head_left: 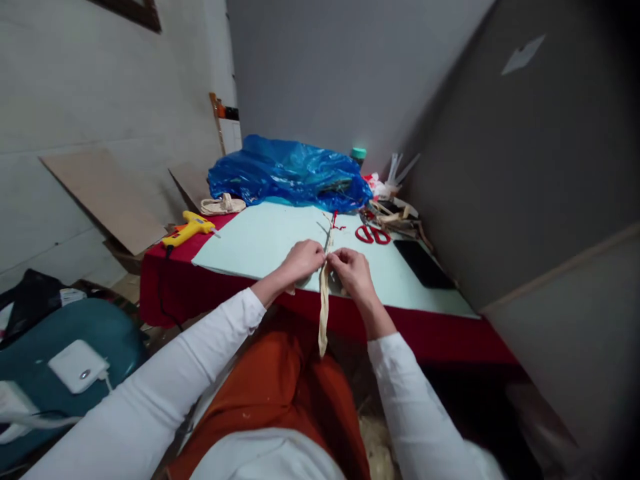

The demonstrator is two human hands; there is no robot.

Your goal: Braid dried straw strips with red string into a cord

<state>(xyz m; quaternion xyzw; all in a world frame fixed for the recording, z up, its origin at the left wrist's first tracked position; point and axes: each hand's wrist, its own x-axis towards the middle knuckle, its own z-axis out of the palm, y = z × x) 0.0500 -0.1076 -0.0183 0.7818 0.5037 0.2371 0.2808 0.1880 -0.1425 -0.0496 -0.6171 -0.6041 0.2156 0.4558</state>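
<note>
A pale, dried fibre strip [324,313] hangs over the table's front edge, its lower end dangling above my lap. My left hand [304,259] is closed in a pinch at the strip's upper part. Right beside it, my right hand [350,268] pinches the same strip between thumb and fingers. Beyond my fingertips a thin, pale length runs away over the white board, with a bit of red string [336,223] at its far end. Red-handled scissors [373,235] lie to the right of the string.
A white board [260,233] covers much of the red-clothed table [170,287]. On the left are a yellow glue gun [190,230] and a woven fibre piece [223,205]. A blue plastic bag [290,170] fills the back. At right lies a black flat object [423,263].
</note>
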